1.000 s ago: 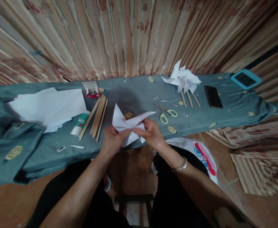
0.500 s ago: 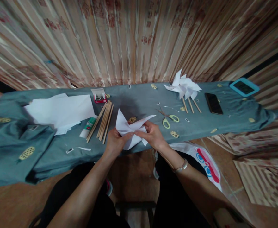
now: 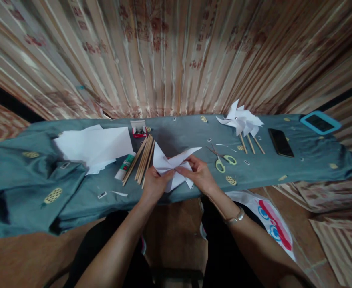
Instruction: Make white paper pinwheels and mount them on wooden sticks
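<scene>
A white paper pinwheel (image 3: 177, 161) without a stick is held between both hands over the front edge of the table. My left hand (image 3: 157, 182) grips its left side, thumb pressed near the middle. From the right, my right hand (image 3: 201, 175) pinches it, its thumb also at the centre, where the folded tips meet. My other fingers are partly hidden behind the paper. Just left of the pinwheel lie several wooden sticks (image 3: 144, 160) and a green and white glue stick (image 3: 125, 166). Scissors (image 3: 220, 159) with light green handles rest to its right.
White paper sheets (image 3: 100, 146) are piled at the left, beside a small open red box (image 3: 139, 129). Finished pinwheels on sticks (image 3: 243, 122), a phone (image 3: 280, 142) and a blue-framed device (image 3: 320, 122) lie at the right. A curtain (image 3: 176, 60) hangs behind the cloth-covered table (image 3: 184, 128).
The whole scene has shifted right and slightly down in view as the camera turned. Both hands keep their grip on the pinwheel, with thumbs still at its middle.
</scene>
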The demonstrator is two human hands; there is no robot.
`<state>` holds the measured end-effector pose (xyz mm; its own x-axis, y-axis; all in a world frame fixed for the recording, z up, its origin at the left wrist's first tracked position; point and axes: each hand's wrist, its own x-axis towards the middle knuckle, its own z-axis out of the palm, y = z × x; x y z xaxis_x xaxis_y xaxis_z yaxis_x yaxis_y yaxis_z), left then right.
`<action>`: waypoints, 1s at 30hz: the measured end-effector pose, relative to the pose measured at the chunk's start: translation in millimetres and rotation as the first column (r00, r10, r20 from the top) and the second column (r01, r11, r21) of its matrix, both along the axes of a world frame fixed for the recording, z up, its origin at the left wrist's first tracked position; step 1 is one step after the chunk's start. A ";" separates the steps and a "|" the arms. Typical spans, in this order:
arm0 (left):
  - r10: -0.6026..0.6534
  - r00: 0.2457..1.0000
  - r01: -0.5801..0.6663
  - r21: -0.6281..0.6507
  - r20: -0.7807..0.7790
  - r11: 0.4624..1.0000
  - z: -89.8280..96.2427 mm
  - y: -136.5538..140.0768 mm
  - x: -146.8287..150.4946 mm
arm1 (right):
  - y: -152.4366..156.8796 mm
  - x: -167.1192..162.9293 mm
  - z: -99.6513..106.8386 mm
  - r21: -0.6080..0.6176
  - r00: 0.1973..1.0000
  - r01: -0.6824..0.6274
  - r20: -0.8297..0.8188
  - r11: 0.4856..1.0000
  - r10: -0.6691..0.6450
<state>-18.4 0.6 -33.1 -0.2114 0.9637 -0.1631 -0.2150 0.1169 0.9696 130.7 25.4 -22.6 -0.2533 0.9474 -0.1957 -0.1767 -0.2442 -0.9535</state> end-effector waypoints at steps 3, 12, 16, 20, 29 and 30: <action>0.061 0.997 -0.060 -0.020 0.040 0.998 1.5 3.4 -5.2 | 7.3 1.1 4.1 0.033 1.000 0.022 -0.001 0.999 -0.022; 0.321 0.934 -0.321 -0.023 0.157 0.947 18.7 14.1 -41.0 | 41.0 -5.6 -15.9 0.147 0.976 0.199 0.054 0.969 -0.209; 0.527 0.814 -0.564 0.117 0.244 0.818 36.7 12.8 -84.9 | 51.7 -14.3 -26.8 0.295 0.963 0.128 0.192 0.947 -0.190; 0.623 0.748 -0.660 0.159 0.231 0.734 45.0 5.0 -118.7 | 56.4 -25.3 -36.0 0.368 0.939 0.091 0.277 0.926 -0.203; 0.633 0.743 -0.661 0.083 0.218 0.746 44.8 -8.8 -131.5 | 83.2 -82.2 -3.1 0.572 0.826 -0.147 0.519 0.807 -0.218; 0.635 0.739 -0.664 0.081 0.225 0.744 44.8 -8.5 -132.2 | 89.7 -89.8 2.9 0.618 0.749 -0.251 0.612 0.745 -0.255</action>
<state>-150.6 -7.9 11.6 -0.7769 0.6165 -0.1282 -0.3490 -0.2520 0.9026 41.0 115.2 -19.7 -0.3073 0.8912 0.3336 0.5138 0.4505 -0.7301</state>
